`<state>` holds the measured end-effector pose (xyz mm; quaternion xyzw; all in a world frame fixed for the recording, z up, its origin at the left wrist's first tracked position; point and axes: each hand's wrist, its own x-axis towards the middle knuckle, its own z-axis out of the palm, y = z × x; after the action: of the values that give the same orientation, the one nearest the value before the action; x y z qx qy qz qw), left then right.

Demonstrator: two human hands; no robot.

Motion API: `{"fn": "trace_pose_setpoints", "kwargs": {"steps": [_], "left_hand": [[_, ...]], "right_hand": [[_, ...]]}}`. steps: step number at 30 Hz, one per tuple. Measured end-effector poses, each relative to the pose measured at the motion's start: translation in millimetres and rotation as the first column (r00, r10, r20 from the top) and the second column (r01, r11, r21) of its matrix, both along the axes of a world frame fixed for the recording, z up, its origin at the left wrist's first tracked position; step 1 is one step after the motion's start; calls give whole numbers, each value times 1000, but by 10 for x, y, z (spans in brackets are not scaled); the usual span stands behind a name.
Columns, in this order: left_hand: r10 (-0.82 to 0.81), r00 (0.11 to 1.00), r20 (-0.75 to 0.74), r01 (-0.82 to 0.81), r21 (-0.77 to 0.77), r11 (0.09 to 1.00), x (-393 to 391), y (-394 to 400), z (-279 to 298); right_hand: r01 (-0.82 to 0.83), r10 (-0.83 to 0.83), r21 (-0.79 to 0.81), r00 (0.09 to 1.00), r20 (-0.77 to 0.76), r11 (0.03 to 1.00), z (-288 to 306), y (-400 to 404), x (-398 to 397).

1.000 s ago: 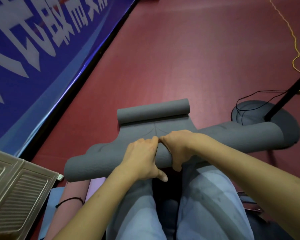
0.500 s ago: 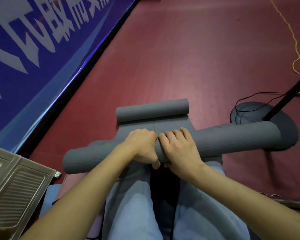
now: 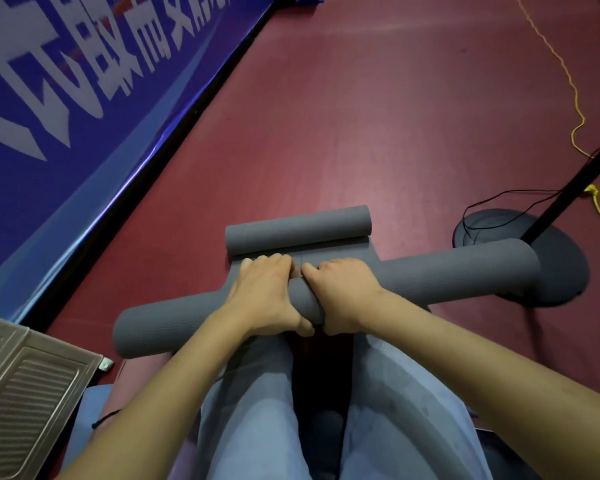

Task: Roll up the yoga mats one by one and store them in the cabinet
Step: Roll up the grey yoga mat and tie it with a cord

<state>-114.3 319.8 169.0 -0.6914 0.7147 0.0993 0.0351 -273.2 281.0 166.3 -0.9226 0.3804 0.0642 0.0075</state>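
A grey yoga mat lies on the red floor in front of my knees. Its near part is a thick roll (image 3: pixel 447 275) running from lower left to right. My left hand (image 3: pixel 267 296) and my right hand (image 3: pixel 343 292) grip the middle of this roll side by side, fingers curled over the top and thumbs underneath. The far end of the mat is curled into a smaller roll (image 3: pixel 298 228). Only a short flat strip of mat (image 3: pixel 326 254) shows between the two rolls.
A blue banner (image 3: pixel 84 98) runs along the left. A metal cabinet door (image 3: pixel 25 386) is at the lower left. A black stand base (image 3: pixel 561 258) with a pole (image 3: pixel 575 188) and cables sits right of the roll. A yellow cord (image 3: pixel 575 98) crosses the floor.
The thick roll has moved forward, closer to the small far roll, and the flat strip between them has shortened. Both hands shifted their grip over the roll.
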Motion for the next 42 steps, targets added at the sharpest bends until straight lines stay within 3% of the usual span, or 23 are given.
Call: {"fn": "trace_pose_setpoints", "kwargs": {"steps": [2, 5, 8, 11, 18, 21, 24, 42], "left_hand": [[3, 999, -32, -4, -23, 1000, 29, 27, 57], [-28, 999, 44, 29, -11, 1000, 36, 67, 118], [-64, 987, 149, 60, 34, 998, 4, 76, 84], [-64, 987, 151, 54, 73, 996, -11, 78, 23], [-68, 975, 209, 54, 73, 996, -58, 32, 25], [-60, 978, 199, 48, 66, 997, -61, -17, 43], [-46, 986, 161, 33, 84, 996, -38, -111, 65], [-70, 987, 145, 48, 151, 987, -294, 392, 255]], "right_hand": [[17, -12, 83, 998, -59, 996, 47, -92, 26], [19, 0, 172, 994, -110, 985, 117, -209, 74], [22, 3, 205, 992, -123, 978, 113, -244, 99], [31, -3, 225, 992, -127, 974, 93, -262, 117], [2, 4, 127, 999, -44, 992, -47, -238, 65], [-11, 11, 12, 998, 56, 1000, -99, -200, -5], [-13, 18, -96, 998, 58, 995, -143, -192, -89], [-11, 11, -21, 999, -40, 1000, 146, 335, -361]]}}
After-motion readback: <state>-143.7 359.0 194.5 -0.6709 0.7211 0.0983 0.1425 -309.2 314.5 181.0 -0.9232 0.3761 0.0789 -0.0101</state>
